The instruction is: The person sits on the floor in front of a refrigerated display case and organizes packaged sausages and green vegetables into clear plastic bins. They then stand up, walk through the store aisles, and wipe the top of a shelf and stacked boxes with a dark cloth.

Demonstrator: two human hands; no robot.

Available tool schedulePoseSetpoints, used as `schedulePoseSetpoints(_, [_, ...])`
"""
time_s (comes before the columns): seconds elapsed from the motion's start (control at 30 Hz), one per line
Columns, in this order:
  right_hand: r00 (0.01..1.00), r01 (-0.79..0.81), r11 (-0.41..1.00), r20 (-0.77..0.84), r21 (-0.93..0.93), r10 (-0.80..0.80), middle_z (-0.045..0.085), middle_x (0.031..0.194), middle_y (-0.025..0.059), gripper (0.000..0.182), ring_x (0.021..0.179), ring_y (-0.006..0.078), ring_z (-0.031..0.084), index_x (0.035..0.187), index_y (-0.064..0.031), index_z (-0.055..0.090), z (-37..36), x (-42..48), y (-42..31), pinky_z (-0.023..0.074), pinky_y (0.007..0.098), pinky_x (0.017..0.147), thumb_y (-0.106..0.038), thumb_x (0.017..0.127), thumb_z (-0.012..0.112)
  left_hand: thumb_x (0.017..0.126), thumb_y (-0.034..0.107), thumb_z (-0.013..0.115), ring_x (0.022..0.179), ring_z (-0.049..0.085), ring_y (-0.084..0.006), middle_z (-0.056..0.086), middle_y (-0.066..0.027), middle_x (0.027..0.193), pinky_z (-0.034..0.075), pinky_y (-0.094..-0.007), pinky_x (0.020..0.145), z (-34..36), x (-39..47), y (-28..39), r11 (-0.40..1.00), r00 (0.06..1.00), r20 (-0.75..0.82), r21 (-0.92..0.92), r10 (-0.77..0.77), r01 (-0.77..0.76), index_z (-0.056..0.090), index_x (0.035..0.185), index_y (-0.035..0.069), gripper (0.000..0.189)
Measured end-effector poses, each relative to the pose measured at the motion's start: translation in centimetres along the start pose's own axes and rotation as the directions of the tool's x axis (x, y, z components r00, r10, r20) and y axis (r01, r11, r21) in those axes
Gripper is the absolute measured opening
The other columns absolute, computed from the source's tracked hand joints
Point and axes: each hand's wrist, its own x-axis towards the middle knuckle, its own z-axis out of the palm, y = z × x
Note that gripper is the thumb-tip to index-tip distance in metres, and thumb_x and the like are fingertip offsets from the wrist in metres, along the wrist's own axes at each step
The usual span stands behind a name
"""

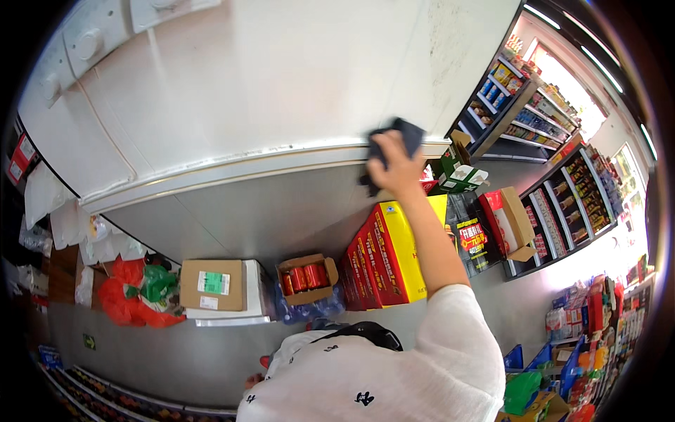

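My right hand (395, 168) is pressed over a dark cloth (408, 134), which is slightly blurred. The cloth lies across the pale trim strip (248, 164) and the lower edge of a white wall panel (295, 68). Dark specks mark the panel's upper right part and the seam above the trim. Low beside my white T-shirt (379, 369), only a few fingers of my left hand (254, 381) show. The rest of it is hidden, and whether it holds anything is unclear. Below my right forearm stands a red and yellow carton (390, 253) bearing writing.
An open box of red cans (306, 277) sits on wrapped bottles (295, 312). Left of it are a brown cardboard box (211, 285) and red plastic bags (124, 295). At right stand an open red box (506, 224), a green carton (459, 171) and stocked store shelves (567, 203).
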Motion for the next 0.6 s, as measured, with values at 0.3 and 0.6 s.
schedulePoseSetpoints(0.3, [0.868,-0.312,0.949,-0.391,0.053,0.307,0.063,0.089,0.015,0.021,0.086,0.0336,0.059,0.089,-0.0012,0.063,-1.0,1.5,-0.4,0.0453,0.0401,0.081,-0.006,0.071,0.054,0.09,0.028,0.054,0.065,0.061,-0.0185,0.065,-0.0066,0.079,0.047,-0.032,0.053,-7.2,3.9,-7.0,0.989,0.994,0.001,0.104,-0.108,0.108,0.063,0.101,0.004,0.028])
schedulePoseSetpoints(0.6, [0.982,0.029,0.846,-0.172,0.533,0.075,0.063,0.093,0.0108,0.029,0.089,0.0303,0.059,0.092,-0.006,0.064,7.5,7.7,-31.7,0.0471,0.04,0.081,-0.011,0.063,0.063,0.089,0.026,0.054,0.067,0.062,-0.0199,0.066,-0.0076,0.081,0.05,-0.0336,0.058,-11.8,4.7,-8.3,0.984,0.992,0.02,0.129,-0.128,0.125,0.063,0.101,0.002,0.028])
